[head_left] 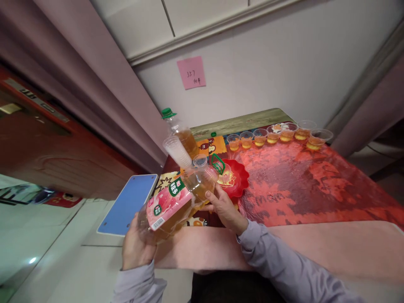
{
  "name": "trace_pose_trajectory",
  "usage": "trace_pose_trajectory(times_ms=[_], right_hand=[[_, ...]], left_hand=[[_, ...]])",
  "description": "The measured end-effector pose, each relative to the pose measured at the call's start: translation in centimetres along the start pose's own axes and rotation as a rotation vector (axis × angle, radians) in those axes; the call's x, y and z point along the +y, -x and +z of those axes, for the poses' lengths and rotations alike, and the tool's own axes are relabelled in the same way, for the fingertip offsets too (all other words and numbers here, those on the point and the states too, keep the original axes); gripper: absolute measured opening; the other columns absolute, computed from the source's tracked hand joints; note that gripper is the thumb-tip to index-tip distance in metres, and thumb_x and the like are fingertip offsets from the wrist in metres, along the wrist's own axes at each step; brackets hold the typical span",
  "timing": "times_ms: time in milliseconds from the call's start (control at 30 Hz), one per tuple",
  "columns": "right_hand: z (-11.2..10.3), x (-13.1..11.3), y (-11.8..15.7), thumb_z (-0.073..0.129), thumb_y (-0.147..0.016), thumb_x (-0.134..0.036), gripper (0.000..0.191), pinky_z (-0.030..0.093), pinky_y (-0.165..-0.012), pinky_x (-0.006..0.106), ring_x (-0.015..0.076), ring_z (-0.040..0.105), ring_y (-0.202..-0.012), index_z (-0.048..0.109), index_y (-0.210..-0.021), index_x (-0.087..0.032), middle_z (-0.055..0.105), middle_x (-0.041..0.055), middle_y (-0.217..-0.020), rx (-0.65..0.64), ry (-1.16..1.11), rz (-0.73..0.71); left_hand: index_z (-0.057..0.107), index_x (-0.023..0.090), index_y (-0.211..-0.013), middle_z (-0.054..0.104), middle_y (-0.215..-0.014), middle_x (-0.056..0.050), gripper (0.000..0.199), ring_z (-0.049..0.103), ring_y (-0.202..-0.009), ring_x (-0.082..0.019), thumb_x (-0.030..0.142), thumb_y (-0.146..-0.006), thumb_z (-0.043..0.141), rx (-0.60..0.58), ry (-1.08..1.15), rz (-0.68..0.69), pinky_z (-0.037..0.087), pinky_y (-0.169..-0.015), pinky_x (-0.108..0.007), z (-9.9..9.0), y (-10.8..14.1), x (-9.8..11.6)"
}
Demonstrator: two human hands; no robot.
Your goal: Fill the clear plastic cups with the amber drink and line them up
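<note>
A large clear bottle of amber juice (pixel 176 206) with a pink label lies tilted across both hands, its neck towards the upper right. My left hand (pixel 137 244) is closed around the bottle's base. Up near its shoulder, my right hand (pixel 225 206) grips the side, with some fingers hidden beneath. A green plastic handle (pixel 218 164) shows at the neck end, over a red scalloped dish (pixel 241 181). Just beyond the bottle is a clear cup (pixel 200 160), partly hidden. To its left leans a stack of clear plastic cups (pixel 177 151).
Another juice bottle (pixel 186 141) with a green cap stands at the back left. A loose green cap (pixel 213 134) lies near the wall. Several cups of juice (pixel 273 134) line the back of the red-covered table (pixel 284 181). A blue panel (pixel 126 202) is at the left.
</note>
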State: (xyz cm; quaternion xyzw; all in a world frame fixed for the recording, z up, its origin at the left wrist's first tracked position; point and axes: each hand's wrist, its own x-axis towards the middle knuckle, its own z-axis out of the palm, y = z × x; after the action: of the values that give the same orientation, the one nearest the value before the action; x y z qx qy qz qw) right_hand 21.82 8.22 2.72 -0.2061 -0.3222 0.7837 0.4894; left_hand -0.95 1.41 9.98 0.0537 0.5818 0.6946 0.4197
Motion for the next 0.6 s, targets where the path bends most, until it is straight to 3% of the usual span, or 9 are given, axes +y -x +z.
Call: trace_pose_trajectory(times_ms=[400,600], right_hand=[[-0.02,0.01,-0.01,0.085,-0.089,-0.062,0.080,0.069,-0.101,0.061,0.0359,0.071,-0.134,0.052,-0.156,-0.034,0.064,0.0090,-0.158,0.003,0.006,-0.002],[-0.08,0.11,-0.05,0.086,-0.088,-0.063,0.081,0.070,-0.100,0.060,0.0349,0.071,-0.134,0.052,-0.155,-0.034,0.066,0.0088,-0.156,0.009,-0.009,-0.003]], left_hand=[[0.083,0.020,-0.121,0.087,-0.109,-0.009,0.038,0.074,-0.129,-0.031,0.028,-0.107,0.048,-0.017,0.028,-0.015,0.062,-0.106,-0.041,0.62,0.72,0.55],[0.082,0.016,-0.122,0.086,-0.114,-0.011,0.035,0.072,-0.133,-0.033,0.027,-0.104,0.054,-0.009,-0.014,0.010,0.059,-0.111,-0.043,0.54,0.71,0.61]])
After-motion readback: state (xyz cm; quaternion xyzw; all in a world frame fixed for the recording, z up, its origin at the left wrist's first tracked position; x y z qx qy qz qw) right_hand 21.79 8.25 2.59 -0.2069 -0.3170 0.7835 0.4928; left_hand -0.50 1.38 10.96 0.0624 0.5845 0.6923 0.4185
